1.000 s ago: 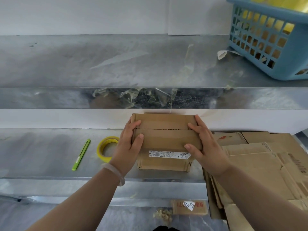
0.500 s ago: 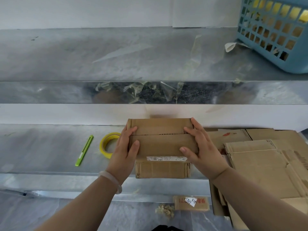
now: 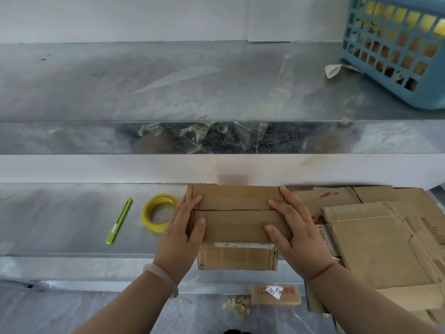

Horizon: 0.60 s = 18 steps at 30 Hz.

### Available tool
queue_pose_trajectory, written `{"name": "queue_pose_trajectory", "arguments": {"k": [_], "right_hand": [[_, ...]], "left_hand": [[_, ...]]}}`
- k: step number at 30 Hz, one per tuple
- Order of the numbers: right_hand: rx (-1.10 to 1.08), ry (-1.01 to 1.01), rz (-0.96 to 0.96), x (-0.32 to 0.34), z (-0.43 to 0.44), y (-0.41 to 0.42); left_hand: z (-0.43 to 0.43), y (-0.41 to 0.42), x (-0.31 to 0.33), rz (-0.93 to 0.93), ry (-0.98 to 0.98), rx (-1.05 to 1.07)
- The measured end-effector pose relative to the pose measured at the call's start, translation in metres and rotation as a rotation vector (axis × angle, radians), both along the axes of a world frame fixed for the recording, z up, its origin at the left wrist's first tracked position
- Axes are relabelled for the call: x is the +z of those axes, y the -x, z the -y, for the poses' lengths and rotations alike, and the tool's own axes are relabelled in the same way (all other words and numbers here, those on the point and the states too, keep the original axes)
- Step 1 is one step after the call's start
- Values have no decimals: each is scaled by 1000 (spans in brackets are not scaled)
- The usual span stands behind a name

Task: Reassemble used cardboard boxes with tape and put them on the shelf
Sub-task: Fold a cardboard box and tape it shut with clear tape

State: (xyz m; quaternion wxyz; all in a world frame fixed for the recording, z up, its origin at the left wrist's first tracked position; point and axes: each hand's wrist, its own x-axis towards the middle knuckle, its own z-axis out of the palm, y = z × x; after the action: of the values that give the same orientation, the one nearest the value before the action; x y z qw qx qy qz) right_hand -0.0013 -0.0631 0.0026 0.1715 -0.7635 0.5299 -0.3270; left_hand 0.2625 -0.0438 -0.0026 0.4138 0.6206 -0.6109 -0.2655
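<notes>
A small brown cardboard box (image 3: pixel 236 225) stands on the lower metal shelf (image 3: pixel 60 220), near its front edge. Its two top flaps are folded shut and meet in a seam across the middle. My left hand (image 3: pixel 180 239) lies over the box's left end, thumb and forefinger pressing on the flaps. At the right end my right hand (image 3: pixel 301 237) rests with its fingers flat across both flaps. A yellow roll of tape (image 3: pixel 145 214) lies just left of the box, partly behind my left hand. A white label runs along the box's front top edge.
A green utility knife (image 3: pixel 119 221) lies left of the tape. Flattened cardboard boxes (image 3: pixel 375 242) are piled to the right. The upper shelf (image 3: pixel 168 80) carries a blue basket (image 3: pixel 397 56) at the right, and scraps of clear tape (image 3: pixel 207 136) hang on its front edge. A cardboard piece (image 3: pixel 274 294) lies below.
Both hands stay on the box's flaps and the box keeps its place. Only the view has shifted slightly.
</notes>
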Motion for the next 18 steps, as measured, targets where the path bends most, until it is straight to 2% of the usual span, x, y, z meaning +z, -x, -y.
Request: {"name": "queue_pose_trajectory", "arguments": {"k": [5,9,18], "right_hand": [[-31,-293,-19,4,16,-3],[-21,-371,29,7,27,-2],[45,-444,-87,12,56,-2]], "left_hand": [[15,-3,-4,25,-141,-62],[30,-7,-1,52,-135,-102],[48,-10,-4,80,-85,-123]]}}
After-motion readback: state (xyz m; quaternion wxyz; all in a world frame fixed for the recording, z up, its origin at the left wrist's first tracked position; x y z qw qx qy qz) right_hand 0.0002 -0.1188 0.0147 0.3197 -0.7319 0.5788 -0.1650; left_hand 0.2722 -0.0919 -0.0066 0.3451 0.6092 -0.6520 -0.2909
